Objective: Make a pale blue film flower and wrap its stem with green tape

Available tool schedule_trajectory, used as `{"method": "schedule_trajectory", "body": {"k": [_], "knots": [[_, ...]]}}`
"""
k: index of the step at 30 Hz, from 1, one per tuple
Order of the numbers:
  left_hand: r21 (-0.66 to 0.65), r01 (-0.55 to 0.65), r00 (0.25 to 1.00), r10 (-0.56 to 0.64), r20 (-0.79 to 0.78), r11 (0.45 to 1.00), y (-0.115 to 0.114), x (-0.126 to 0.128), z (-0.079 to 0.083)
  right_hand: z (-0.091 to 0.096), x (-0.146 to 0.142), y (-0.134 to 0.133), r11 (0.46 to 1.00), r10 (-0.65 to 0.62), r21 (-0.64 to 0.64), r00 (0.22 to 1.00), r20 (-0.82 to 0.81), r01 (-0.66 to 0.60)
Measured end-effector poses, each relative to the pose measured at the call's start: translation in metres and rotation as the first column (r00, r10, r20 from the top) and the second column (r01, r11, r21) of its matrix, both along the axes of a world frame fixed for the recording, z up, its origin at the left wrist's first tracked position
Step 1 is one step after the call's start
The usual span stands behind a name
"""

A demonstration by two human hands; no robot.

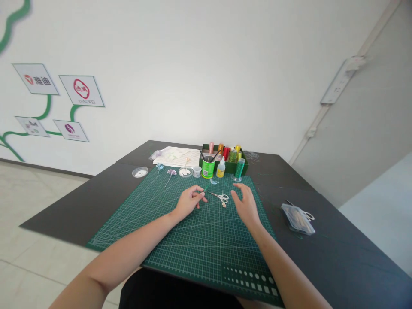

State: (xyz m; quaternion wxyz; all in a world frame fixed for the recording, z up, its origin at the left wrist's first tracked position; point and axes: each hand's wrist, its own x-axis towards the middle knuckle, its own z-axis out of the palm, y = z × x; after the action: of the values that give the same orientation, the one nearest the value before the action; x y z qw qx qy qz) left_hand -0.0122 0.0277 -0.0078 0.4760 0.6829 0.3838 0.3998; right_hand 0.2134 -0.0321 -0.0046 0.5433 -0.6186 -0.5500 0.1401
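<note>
My left hand (190, 199) is closed in a pinch over the middle of the green cutting mat (199, 240). A thin green strand (205, 189) shows at its fingertips; whether it is thread or wire I cannot tell. My right hand (246, 205) hovers over the mat's right side, thumb and fingers apart, holding nothing. Between the hands lie small white-handled scissors (222, 198), with a small pale petal-like piece (224, 205) just below them. A spool of green thread (240, 168) stands beyond my right hand. A pale blue petal-like piece (213, 181) rests near the mat's far edge.
Along the back stand a green can (208, 168) of tools, a glue bottle (220, 168), a small white jar (196, 171) and a box (246, 165) of thread spools. A purple flower (172, 172) lies left. A plastic case (296, 219) sits right, near more scissors (308, 216).
</note>
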Motion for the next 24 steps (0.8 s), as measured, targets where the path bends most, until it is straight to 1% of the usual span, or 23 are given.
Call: {"method": "schedule_trajectory", "body": {"k": [2,4,6,7,9,12,14,15,16,18,20,22,24], "knots": [[0.020,0.019,1.000,-0.020,0.011,1.000,-0.004,0.003,0.005,0.000,-0.011,-0.002,0.994,0.109,-0.006,0.994,0.002,-0.109],[0.051,0.031,0.999,-0.032,0.021,0.998,-0.007,0.006,0.015,0.005,-0.022,-0.001,0.976,0.216,-0.020,0.976,-0.019,-0.217],[0.087,0.049,0.998,-0.052,0.031,0.995,-0.008,0.010,0.034,0.017,-0.031,0.004,0.950,0.308,-0.025,0.950,-0.055,-0.310],[0.106,0.069,0.997,-0.073,0.032,0.992,-0.007,0.011,0.046,0.028,-0.034,0.007,0.935,0.351,-0.021,0.933,-0.077,-0.353],[0.156,0.096,0.994,-0.103,0.039,0.983,-0.003,0.015,0.075,0.056,-0.038,0.013,0.901,0.431,0.002,0.895,-0.109,-0.434],[0.237,0.141,0.987,-0.156,0.046,0.961,0.000,0.022,0.125,0.111,-0.040,0.017,0.848,0.530,0.056,0.839,-0.125,-0.527],[0.287,0.144,0.983,-0.171,0.071,0.947,-0.004,0.025,0.156,0.146,-0.043,0.014,0.808,0.589,0.076,0.793,-0.157,-0.585],[0.307,0.140,0.981,-0.173,0.083,0.941,-0.009,0.026,0.169,0.161,-0.046,0.011,0.808,0.589,0.083,0.790,-0.169,-0.584],[0.330,0.135,0.979,-0.177,0.100,0.934,-0.015,0.028,0.181,0.173,-0.049,0.007,0.825,0.565,0.117,0.807,-0.172,-0.552],[0.355,0.130,0.968,-0.195,0.155,0.926,-0.029,0.029,0.198,0.189,-0.057,-0.002,0.866,0.488,0.207,0.859,-0.156,-0.455],[0.358,0.114,0.962,-0.194,0.194,0.927,-0.042,0.030,0.207,0.196,-0.066,-0.011,0.898,0.388,0.297,0.901,-0.195,-0.323],[0.357,0.094,0.959,-0.181,0.220,0.929,-0.052,0.030,0.211,0.196,-0.072,-0.017,0.896,0.337,0.384,0.904,-0.262,-0.223],[0.372,0.068,0.962,-0.160,0.222,0.926,-0.058,0.030,0.212,0.194,-0.075,-0.021,0.882,0.325,0.441,0.892,-0.314,-0.166]]}}
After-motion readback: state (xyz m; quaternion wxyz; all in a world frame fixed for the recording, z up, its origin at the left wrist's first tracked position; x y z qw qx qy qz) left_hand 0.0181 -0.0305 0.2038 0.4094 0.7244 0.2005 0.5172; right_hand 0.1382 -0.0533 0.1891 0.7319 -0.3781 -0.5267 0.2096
